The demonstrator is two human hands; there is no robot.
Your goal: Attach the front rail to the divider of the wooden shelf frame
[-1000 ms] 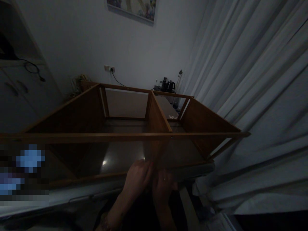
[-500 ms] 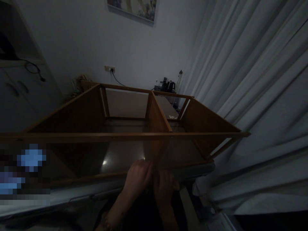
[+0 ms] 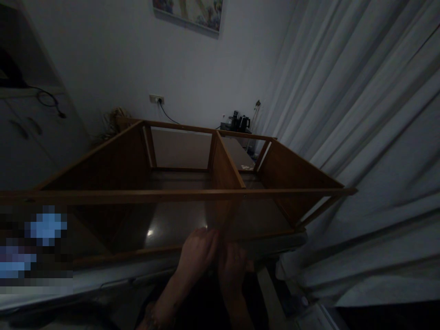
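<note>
A brown wooden shelf unit [image 3: 165,196] lies across the surface before me, with side panels and an upright divider [image 3: 228,160] between them. Where the divider's near lower end meets the bottom rail [image 3: 151,253], my left hand [image 3: 197,250] is closed, its fingers bent inward. Close beside it on the right is my right hand [image 3: 233,263], also curled shut, just below the rail. The fingertips of both hands meet in deep shadow. Whatever they pinch, if anything, is too dark and small to make out.
A long white curtain [image 3: 371,137] hangs on the right. White cabinets [image 3: 30,133] stand at the left. A black kettle [image 3: 244,123] stands behind the unit, by the wall socket [image 3: 156,99]. A blurred patch [image 3: 44,229] covers the left edge.
My right hand has shifted very slightly left, its fingers a little more drawn in. The left hand and the shelf unit look the same.
</note>
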